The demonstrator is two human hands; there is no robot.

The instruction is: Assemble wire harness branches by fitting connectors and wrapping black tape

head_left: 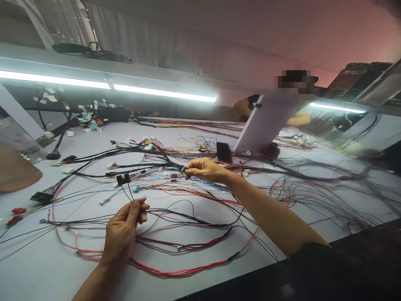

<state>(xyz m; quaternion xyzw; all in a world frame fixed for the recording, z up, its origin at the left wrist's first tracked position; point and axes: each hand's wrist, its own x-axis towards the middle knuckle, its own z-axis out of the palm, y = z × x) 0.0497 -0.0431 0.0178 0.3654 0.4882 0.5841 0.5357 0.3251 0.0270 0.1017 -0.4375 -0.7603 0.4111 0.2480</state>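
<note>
My left hand (124,223) pinches two thin dark wires just below a black connector (123,179), which stands up above the fingers. Farther out and to the right, my right hand (202,168) is closed at the fingertips on a small dark connector (183,170), partly covered by the thumb and fingers. This piece lies at the end of a black sleeved wire bundle (167,159) that branches away to the left. Below my hands runs a loop of red wires (169,274). Several loose connectors lie between and beyond the hands.
A black phone-like slab (224,152) lies beyond my right hand. Many loose wires (313,184) spread over the white table (56,276) on the right. Behind an upright white panel (261,121) is another person (250,102). Tube lights (163,93) hang under the shelf.
</note>
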